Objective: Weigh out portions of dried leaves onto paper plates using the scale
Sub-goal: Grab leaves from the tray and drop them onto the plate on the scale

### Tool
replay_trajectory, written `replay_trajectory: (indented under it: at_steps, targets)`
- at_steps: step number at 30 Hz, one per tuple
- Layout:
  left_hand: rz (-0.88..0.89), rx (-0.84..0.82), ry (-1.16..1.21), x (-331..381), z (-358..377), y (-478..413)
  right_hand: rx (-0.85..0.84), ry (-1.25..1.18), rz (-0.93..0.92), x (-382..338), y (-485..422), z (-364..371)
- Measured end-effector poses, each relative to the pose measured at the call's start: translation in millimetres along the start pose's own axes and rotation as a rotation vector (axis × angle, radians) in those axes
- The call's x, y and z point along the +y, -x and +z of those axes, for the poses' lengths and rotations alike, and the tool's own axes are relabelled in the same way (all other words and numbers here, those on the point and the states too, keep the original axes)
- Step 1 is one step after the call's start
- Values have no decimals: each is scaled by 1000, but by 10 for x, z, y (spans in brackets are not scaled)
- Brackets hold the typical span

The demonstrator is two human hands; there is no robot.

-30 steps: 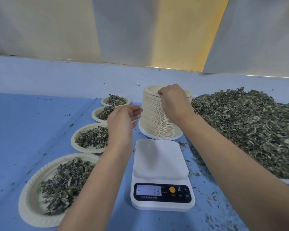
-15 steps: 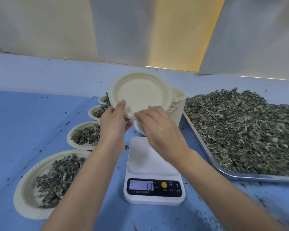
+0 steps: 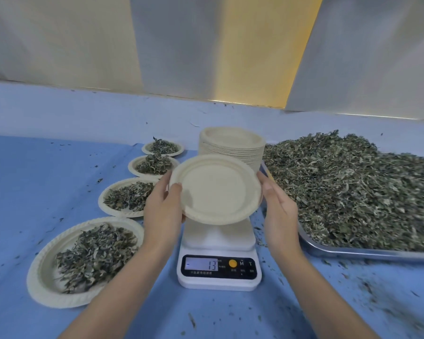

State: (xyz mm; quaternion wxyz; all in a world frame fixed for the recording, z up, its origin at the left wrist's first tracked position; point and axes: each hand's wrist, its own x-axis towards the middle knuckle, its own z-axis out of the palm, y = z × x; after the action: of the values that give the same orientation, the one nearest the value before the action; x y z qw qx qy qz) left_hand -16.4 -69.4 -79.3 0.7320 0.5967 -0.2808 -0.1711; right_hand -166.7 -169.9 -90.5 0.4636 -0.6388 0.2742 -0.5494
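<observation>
An empty cream paper plate (image 3: pixel 216 189) hovers face up just above the white digital scale (image 3: pixel 218 260), whose display reads 13. My left hand (image 3: pixel 163 206) grips the plate's left rim, thumb on top. My right hand (image 3: pixel 278 204) touches its right rim with fairly straight fingers. Behind stands a tall stack of paper plates (image 3: pixel 231 146). A big heap of dried leaves (image 3: pixel 348 189) fills a metal tray (image 3: pixel 353 253) on the right.
Several paper plates with leaf portions line up on the left, from the nearest (image 3: pixel 83 263) to the farthest (image 3: pixel 162 148). Loose leaf bits litter the blue table cover (image 3: pixel 34 179). A pale wall rises behind the table.
The top plate came off the stack, was tilted up between both hands, and now sits level and lower, just over the scale. My hands moved apart to its opposite rims.
</observation>
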Motion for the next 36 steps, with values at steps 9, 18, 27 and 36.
replay_trajectory:
  at_steps: [9, 18, 27, 36]
  targets:
    - [123, 90, -323, -234, -118, -8, 102, 134, 131, 192, 80, -52]
    - [8, 78, -358, -288, -126, -30, 80, 203, 145, 280, 98, -63]
    - [52, 100, -508, -283, -126, -34, 98, 225, 166, 314, 116, -88]
    - [292, 35, -496, -16, 126, 52, 174, 255, 13, 126, -117, -314]
